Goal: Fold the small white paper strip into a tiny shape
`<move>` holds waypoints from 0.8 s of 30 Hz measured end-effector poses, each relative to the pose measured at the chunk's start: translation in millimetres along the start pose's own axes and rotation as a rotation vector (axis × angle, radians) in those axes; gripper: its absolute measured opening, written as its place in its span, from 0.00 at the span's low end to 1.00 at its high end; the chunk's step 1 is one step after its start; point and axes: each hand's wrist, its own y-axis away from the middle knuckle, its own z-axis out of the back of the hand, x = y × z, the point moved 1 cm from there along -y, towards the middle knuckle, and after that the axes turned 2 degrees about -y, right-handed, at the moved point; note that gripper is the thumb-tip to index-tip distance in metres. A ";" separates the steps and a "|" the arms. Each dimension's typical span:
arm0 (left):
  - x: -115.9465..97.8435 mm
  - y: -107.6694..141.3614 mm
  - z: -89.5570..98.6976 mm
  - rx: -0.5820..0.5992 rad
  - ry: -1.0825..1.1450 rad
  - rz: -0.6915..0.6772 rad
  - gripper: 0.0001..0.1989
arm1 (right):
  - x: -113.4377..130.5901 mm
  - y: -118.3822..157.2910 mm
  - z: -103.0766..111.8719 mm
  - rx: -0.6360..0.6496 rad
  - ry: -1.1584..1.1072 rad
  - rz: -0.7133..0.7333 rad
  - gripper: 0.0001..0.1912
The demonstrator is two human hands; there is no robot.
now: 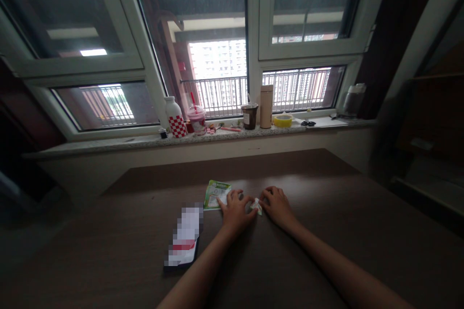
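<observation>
White-framed windows point(253, 24) rise across 12 o'clock, taking the scrap between my hands as the clock's centre. Below them spreads the dark brown table point(126, 231), with a speckled stone sill point(145, 141) past its far edge. My bare left forearm point(205, 263) comes up from 7 o'clock and my right forearm point(326, 253) from between 4 and 5, both slanting inward low over the wood. On the sill, a tan tumbler point(266, 106) stands upright at 12 and a red-checked white bottle point(176, 118) at 11. My left hand point(235, 213) lies palm down, knuckles arched, its outer fingers fanned towards 10; my right hand point(279, 206) mirrors it, wrist low, fingers curled in towards 9. A dark-edged phone point(186, 231), its face blurred out, lies flat at 8, beside my left forearm. At 9 the green-and-white packet point(213, 193) lies partly under my left hand's outer fingers. Smallest is the crumpled whitish scrap point(257, 206), just above the tabletop or resting on it, I cannot tell which; my left thumb and forefinger pinch one side, my right fingertips the other.
</observation>
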 end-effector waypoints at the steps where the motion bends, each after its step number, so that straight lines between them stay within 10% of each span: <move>1: 0.0 -0.1 0.0 -0.001 0.001 0.000 0.14 | 0.5 0.1 0.1 0.001 0.007 -0.003 0.07; 24: -1.6 1.3 0.8 -0.023 0.002 -0.019 0.14 | 3.7 0.7 -2.0 0.010 -0.005 -0.064 0.09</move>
